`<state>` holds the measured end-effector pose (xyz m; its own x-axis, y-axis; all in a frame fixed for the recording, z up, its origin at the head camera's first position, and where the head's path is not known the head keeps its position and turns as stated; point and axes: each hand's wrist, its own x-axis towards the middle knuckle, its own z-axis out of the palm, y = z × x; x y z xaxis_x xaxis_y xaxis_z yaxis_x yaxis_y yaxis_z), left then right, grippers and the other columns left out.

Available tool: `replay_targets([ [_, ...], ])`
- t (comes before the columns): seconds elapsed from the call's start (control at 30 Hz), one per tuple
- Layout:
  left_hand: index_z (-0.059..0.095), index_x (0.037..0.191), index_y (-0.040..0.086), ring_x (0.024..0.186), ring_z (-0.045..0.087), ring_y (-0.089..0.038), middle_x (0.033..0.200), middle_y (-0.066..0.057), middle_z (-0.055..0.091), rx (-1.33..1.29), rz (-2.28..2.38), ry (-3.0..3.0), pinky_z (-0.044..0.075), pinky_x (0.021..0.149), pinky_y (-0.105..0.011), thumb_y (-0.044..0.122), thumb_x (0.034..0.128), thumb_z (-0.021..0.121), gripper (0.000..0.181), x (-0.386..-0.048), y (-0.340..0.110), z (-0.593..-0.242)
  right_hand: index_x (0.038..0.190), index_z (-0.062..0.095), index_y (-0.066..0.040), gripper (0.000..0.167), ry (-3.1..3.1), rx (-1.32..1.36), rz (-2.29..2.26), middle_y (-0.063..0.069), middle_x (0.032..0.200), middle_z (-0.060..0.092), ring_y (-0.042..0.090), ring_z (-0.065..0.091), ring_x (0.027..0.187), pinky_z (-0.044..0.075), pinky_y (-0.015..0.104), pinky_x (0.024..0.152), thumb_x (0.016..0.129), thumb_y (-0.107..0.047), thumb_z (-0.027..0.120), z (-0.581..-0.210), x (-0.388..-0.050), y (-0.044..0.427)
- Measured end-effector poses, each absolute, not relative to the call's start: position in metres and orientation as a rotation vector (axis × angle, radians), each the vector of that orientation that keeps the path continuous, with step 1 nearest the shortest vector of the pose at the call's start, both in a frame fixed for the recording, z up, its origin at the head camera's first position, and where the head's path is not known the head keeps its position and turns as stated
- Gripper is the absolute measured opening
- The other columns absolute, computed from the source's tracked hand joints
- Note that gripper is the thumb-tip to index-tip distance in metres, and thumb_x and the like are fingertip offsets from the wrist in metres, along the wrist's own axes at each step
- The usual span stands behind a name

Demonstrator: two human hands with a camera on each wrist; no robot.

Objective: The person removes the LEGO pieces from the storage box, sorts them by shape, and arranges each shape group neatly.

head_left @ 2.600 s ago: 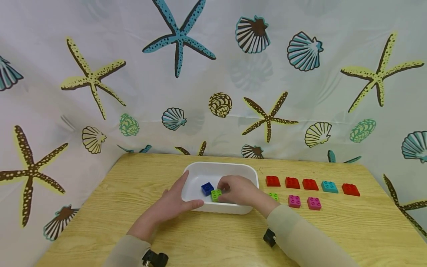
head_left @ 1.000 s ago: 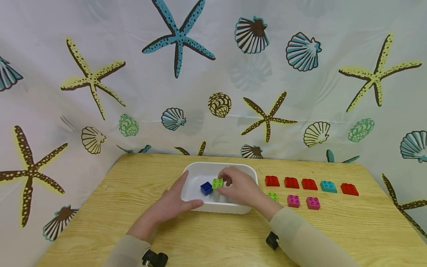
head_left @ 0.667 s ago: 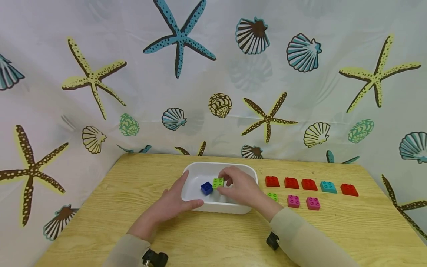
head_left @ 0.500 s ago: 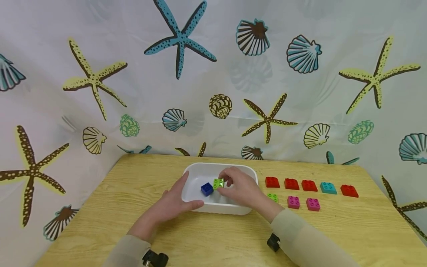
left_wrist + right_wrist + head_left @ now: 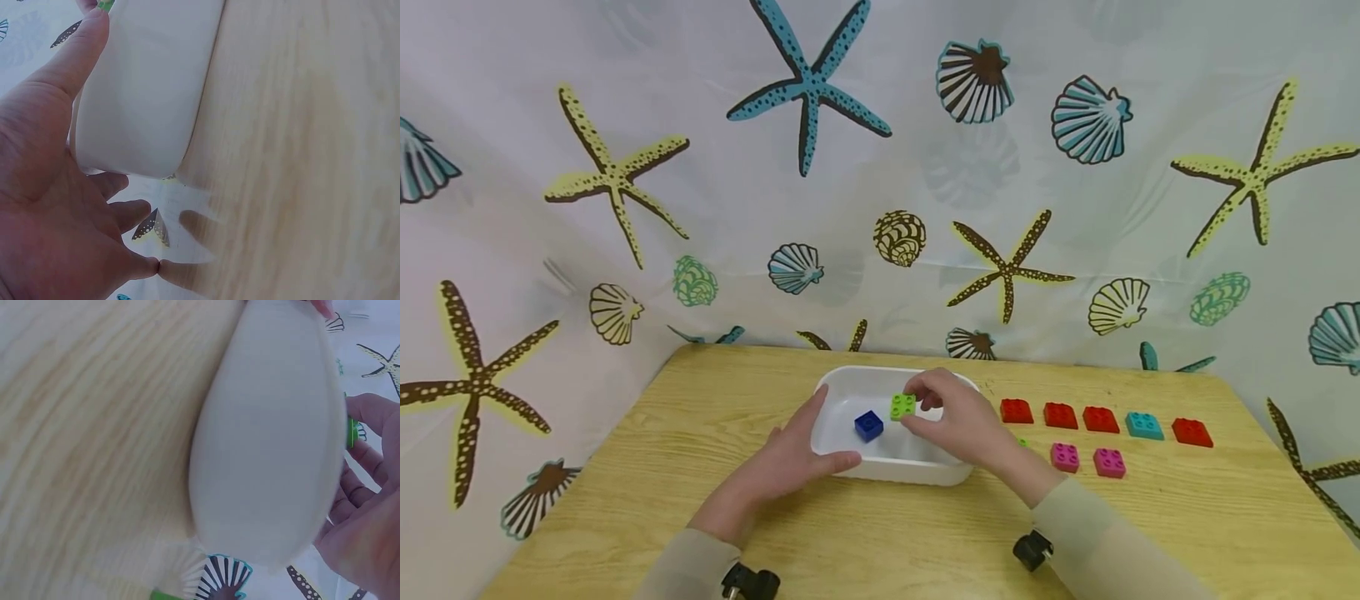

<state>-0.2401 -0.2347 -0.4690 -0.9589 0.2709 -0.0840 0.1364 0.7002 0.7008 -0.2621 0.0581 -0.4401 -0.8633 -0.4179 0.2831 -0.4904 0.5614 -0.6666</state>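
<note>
A white plastic tray [image 5: 895, 472] sits on the table with a dark blue toy building brick [image 5: 869, 426] inside. Between thumb and fingertips, my right hand [image 5: 964, 418] pinches a lime green toy building brick [image 5: 902, 407] over the tray. Its edge peeks past the tray wall in the right wrist view, where the green brick [image 5: 353, 433] touches the fingers. My left hand [image 5: 784, 463] rests against the tray's left end, thumb stretched along the front rim. Other fingers of the left hand [image 5: 59, 181] are spread beyond the tray's end in the left wrist view.
Right of the tray, red bricks [image 5: 1101, 419] and a light blue brick [image 5: 1145, 425] form a back row. Two pink bricks [image 5: 1109, 462] lie in front. Another green brick [image 5: 1023, 442] is mostly hidden by my right wrist. A patterned cloth [image 5: 880, 167] hangs behind the wooden table [image 5: 880, 542].
The green brick, beside the blue brick in the tray at first, has come up and away in my right hand, toward the back and right. My left hand has stayed at the tray.
</note>
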Motion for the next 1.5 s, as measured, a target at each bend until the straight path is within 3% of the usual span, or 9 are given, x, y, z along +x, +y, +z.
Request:
replay_targets([
  [0.4,0.004,0.178,0.009,0.166,0.018,-0.049,0.182,-0.024,0.015,0.333,1.108,2.717,-0.004,0.127,-0.077,0.058,0.0943,0.085,0.126,-0.241,-0.235,-0.471,0.123,0.074,-0.013,0.027,-2.722,0.674,1.24,-0.001,0.119,0.069,0.027,0.068,0.109,0.059,0.053,0.103,0.099,-0.02,0.085,-0.429,-0.242,0.087],
  [1.3,0.001,0.178,0.012,0.166,0.015,-0.05,0.183,-0.023,0.011,0.311,1.117,2.693,-0.004,0.127,-0.078,0.057,0.0939,0.085,0.127,-0.244,-0.234,-0.471,0.13,0.074,-0.013,0.033,-2.729,0.506,1.321,0.001,0.126,0.071,0.024,0.068,0.111,0.059,0.054,0.104,0.101,-0.022,0.085,-0.434,-0.209,0.163],
  [1.5,0.001,0.178,0.012,0.166,0.014,-0.05,0.183,-0.024,0.01,0.309,1.121,2.689,-0.005,0.126,-0.078,0.058,0.0937,0.085,0.128,-0.245,-0.234,-0.471,0.131,0.074,-0.015,0.034,-2.79,0.42,1.26,0.002,0.127,0.07,0.026,0.068,0.113,0.063,0.046,0.096,0.1,-0.025,0.085,-0.436,-0.209,0.189],
])
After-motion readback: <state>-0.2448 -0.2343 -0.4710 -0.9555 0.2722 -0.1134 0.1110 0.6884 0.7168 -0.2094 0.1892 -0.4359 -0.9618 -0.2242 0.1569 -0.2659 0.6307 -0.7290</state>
